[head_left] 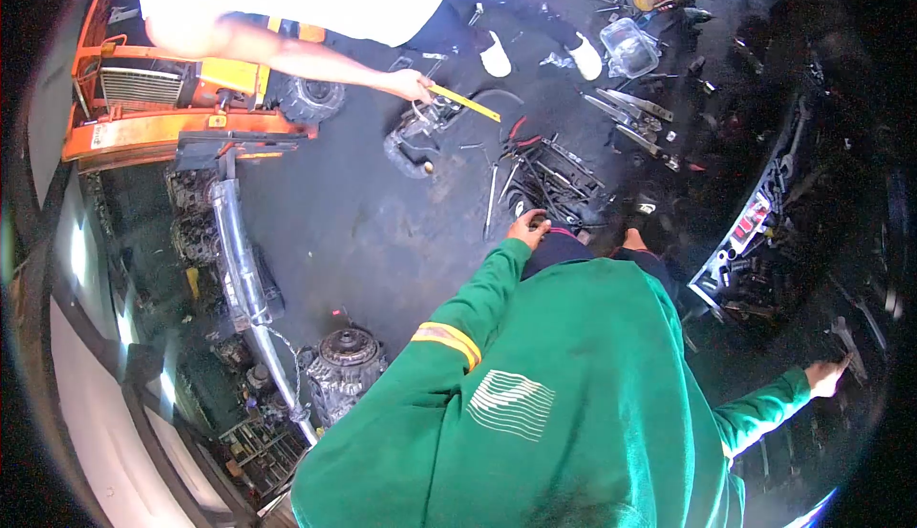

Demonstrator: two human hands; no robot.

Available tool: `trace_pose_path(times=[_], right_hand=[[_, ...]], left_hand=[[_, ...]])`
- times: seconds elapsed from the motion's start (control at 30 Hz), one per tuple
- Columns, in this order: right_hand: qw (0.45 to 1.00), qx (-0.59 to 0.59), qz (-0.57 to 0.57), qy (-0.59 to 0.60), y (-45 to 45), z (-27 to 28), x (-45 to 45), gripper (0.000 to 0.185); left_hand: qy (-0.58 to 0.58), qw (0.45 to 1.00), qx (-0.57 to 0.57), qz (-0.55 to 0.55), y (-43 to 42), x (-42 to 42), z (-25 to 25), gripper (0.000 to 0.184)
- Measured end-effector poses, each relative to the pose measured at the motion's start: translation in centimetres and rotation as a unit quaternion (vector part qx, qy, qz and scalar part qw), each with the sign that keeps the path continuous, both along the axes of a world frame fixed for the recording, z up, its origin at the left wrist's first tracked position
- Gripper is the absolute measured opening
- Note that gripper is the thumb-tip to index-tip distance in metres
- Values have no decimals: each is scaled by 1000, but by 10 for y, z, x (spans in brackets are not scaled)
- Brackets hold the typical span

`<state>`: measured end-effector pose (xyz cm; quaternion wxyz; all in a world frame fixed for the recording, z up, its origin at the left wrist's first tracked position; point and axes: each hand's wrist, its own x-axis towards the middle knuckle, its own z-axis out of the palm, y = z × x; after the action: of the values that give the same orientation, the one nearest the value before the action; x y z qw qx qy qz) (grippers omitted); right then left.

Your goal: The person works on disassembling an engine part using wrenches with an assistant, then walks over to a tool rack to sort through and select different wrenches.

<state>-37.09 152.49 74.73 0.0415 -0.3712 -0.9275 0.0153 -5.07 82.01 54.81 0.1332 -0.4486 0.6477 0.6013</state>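
My left hand [528, 229] is in front of my body with its fingers curled, close to a pile of dark metal rods and tools [564, 177] on the floor. A small dark thing seems to be in its fingers, too small to name. My right arm stretches far to the right. There my right hand [826, 376] has its fingers closed at the lower end of a grey metal piece [847, 345], whose kind is hard to tell in the shade.
Another person's hand [411, 86] holds a yellow strip [466, 102]. An orange machine [172, 132] with a metal boom [239, 251] stands left, near a round-topped gear housing [346, 366]. Blades [635, 113], a clear plastic tub [630, 49] and a long tool tray [750, 222] lie right.
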Motion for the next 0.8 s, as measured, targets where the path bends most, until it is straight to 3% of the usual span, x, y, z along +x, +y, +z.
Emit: trace_pose_path(times=[0.07,0.1,0.13,0.17,0.23,0.27,0.3,0.33,0.37,0.4,0.47,0.5,0.53,0.63,0.67,0.73,0.8], right_hand=[[996,62,39,-51,-13,-3,2,66],[981,160,108,-35,-5,-17,8,60],[949,269,163,-16,2,-31,13,54],[957,236,167,26,-16,-23,17,48],[963,171,178,112,-50,-7,23,38],[981,-27,71,181,-59,-5,13,45],[903,-250,-66,344,-68,-2,3,55],[780,-350,-198,480,-76,2,-6,68],[769,-347,-143,518,-96,15,-5,69],[757,-346,-83,548,-106,20,-6,70],[794,-291,-79,527,-94,1,-4,70],[802,-262,-69,532,-119,16,-6,75],[868,-131,-114,466,-136,15,-8,76],[870,5,103,483,-180,43,-13,72],[867,-29,148,475,-184,36,-18,67],[851,-221,140,456,-188,18,-45,60],[827,-277,127,473,-175,-1,-88,59]], left_hand=[[18,999,35,24,2,-7,14,38],[-14,999,19,-36,-2,-13,26,41],[19,999,1,-46,-9,4,-12,47],[-1,987,-108,-120,-8,0,-3,54],[6,997,-25,-70,-14,-2,6,49],[25,996,-23,-82,-24,9,-18,44],[12,994,-27,-103,-26,8,-15,43],[30,994,7,-106,-28,7,-17,42],[50,985,-59,-154,-36,17,-40,38],[-10,995,34,-94,-29,7,-19,34],[-58,992,33,-105,-23,0,-5,37],[-72,992,32,-103,-22,-4,-3,38],[-89,991,30,-97,-19,-6,3,39],[-104,990,33,-94,-9,-18,12,41],[-105,990,26,-91,-3,-21,13,41],[-99,991,34,-89,7,-25,16,39],[-83,990,32,-109,18,-30,21,37]])
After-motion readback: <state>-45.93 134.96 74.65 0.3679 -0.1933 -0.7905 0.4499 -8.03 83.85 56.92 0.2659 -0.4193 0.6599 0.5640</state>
